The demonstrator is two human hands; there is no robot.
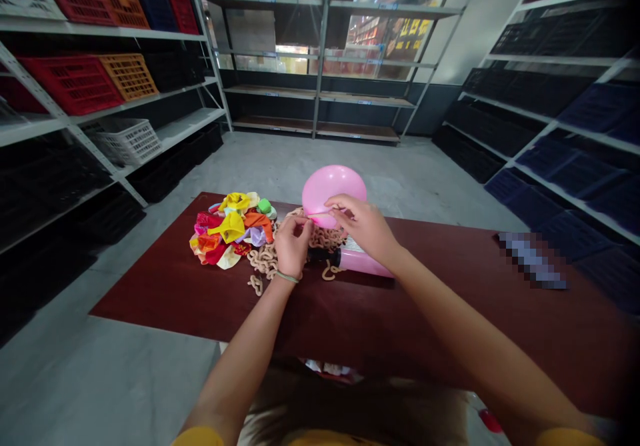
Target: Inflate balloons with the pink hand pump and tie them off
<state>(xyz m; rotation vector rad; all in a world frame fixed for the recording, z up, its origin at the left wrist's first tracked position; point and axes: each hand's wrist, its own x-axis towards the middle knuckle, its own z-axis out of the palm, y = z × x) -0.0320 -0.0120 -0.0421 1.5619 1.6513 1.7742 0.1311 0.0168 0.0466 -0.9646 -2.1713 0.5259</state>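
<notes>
A blown-up pink balloon [334,183] sits above the table, just beyond my hands. My left hand [293,243] is closed in a pinch at the balloon's neck, whose end is mostly hidden by the fingers. Closed too, my right hand [364,225] pinches a thin pale strand [320,214] that stretches across to the left fingertips. Under the hands lies a pile of tan curly cord-like pieces [263,259]. A pink hand pump [363,261] with a black nozzle rests below my right hand, partly covered by it.
Uninflated balloons [230,227] in many colours are heaped at the left on the dark red table [175,299]. A blurred-out flat object [533,259] lies at the right. Shelves with crates [75,83] stand left and right, and a metal rack [320,93] stands behind.
</notes>
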